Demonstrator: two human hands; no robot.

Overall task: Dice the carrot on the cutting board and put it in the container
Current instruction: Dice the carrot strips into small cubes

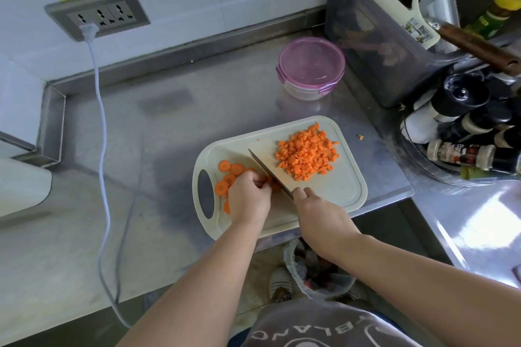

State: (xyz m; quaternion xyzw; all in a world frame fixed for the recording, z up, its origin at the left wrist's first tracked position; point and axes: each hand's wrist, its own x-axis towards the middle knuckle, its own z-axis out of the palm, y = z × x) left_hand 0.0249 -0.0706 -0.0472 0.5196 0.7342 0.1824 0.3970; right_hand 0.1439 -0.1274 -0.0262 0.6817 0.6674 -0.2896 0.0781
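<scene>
A pale cutting board lies on the steel counter. On its right half sits a heap of diced carrot. Round carrot slices lie on its left half near the handle hole. My left hand presses down on a few slices, fingers curled. My right hand grips the handle of a knife, whose blade rests on the board right beside my left fingers. A clear round container with a pink lid stands behind the board, lid on.
One carrot cube lies on the counter right of the board. A grey bin of utensils and a rack of spice bottles crowd the right. A white cable runs from the wall socket down the left counter. A waste bag sits on the floor below.
</scene>
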